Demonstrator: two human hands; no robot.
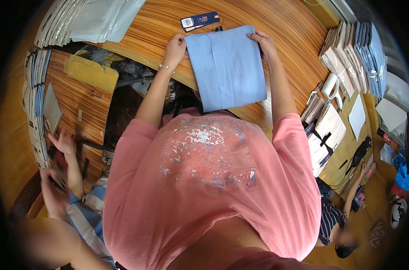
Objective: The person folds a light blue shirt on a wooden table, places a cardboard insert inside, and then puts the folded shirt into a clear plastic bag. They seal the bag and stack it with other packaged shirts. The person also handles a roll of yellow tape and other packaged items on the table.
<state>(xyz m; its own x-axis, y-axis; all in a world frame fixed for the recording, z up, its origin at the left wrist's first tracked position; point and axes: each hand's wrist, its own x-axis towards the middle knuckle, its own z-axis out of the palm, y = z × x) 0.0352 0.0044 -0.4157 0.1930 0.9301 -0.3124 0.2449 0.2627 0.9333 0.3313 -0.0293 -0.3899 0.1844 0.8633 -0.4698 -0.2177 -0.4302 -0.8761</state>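
A light-blue garment (231,72), folded into a neat rectangle with a seam down its middle, lies over the near edge of the wood-grain table (294,27). My left hand (175,50) pinches its far left corner, a beaded bracelet on the wrist. At the far right corner, the thumb and fingers of my right hand (263,42) close on the cloth. Just beyond the garment's far edge rests a dark blue hang tag (200,21), with a white label at its left end. Which kind of garment it is, I cannot tell.
Stacks of bagged garments stand at the far left (85,22) and far right (348,54). A white tape dispenser (332,90) sits by the right stack. An open gap (132,85) with a yellow flap breaks the table's left side. People work on both sides, a co-worker's hands (65,146) at left.
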